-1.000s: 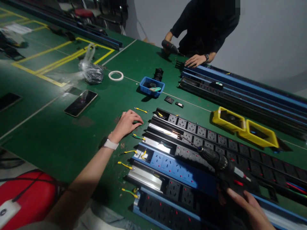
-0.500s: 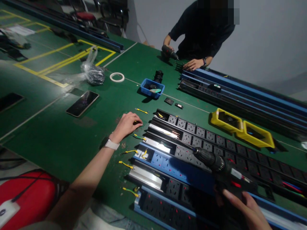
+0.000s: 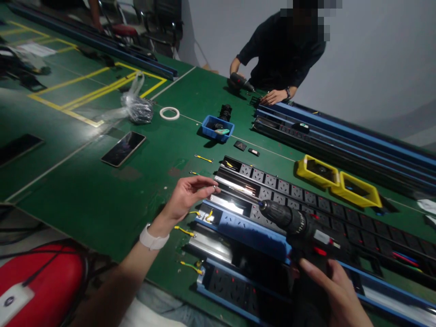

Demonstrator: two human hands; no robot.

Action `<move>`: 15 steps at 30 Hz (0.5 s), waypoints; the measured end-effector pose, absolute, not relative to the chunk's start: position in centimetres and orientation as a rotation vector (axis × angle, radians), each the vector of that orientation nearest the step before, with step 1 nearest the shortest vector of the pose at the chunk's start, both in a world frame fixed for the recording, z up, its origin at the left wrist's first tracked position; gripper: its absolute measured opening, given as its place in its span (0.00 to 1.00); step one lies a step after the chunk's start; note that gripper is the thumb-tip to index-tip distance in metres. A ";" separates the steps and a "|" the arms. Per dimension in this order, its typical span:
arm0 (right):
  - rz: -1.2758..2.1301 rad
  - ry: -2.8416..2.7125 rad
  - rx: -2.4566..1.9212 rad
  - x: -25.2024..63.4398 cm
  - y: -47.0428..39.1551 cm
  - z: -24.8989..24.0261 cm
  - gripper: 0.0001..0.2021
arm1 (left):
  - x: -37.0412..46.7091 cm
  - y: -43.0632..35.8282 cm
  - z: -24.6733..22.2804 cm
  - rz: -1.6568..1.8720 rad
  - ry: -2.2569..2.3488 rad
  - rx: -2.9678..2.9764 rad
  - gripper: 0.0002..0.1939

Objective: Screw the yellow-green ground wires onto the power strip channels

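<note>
One power drill (image 3: 306, 227), blk w/ red marks, loc. right of centre over the power strips (image 3: 284, 186), gripped in R hand (image 3: 340, 290), fingers wrapped round handle. Bit end points to upper left of view, toward L hand (image 3: 187, 197); long axis approx. parallel w/ strips, which run upper left to lower right. Handle drops toward bottom edge of view. L hand: thumb & index nearly meeting at left ends of strips; whether a small part is pinched there, can't tell. Hands well apart, drill nose between. Obstr.: L hand hides some strip ends; drill body & R hand cover several sockets; lower strips partly in heavy shadow. Short yellow leads (image 3: 185, 231) stick out from several strip ends; one loose lead (image 3: 204, 159) lies flat on green table (image 3: 160, 154), just beyond L hand. Far side of strips: blue bin (image 3: 213, 135) w/ small items, two yellow bins (image 3: 357, 200) end to end. Left of these: white tape roll (image 3: 169, 119), plastic bag (image 3: 139, 109), phone (image 3: 123, 149) lying diag. Opp. side: co-worker (image 3: 272, 45), dark top, w/ second drill (image 3: 240, 81), other hand at end of blue channels (image 3: 306, 117).
</note>
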State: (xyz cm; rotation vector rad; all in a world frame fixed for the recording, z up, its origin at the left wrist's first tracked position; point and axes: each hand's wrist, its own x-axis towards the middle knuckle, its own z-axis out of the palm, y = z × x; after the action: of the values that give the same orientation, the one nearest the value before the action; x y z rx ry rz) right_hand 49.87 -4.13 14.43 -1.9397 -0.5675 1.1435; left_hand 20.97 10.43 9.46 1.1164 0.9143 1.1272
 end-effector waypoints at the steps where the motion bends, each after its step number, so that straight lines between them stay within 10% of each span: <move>1: 1.151 -0.580 -1.947 50.0 -4.3 14.2 0.23 | 21.1 9.9 9.8 1.125 0.889 1.083 0.15; 15: 1.011 -0.733 -2.010 49.8 -5.3 14.1 0.26 | 20.0 8.2 11.4 1.063 0.722 0.976 0.12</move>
State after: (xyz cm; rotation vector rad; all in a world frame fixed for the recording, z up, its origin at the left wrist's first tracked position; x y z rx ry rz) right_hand 49.82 -5.30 14.12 -2.0100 -0.7328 1.0113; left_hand 20.03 8.24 11.44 0.9764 0.7223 1.0628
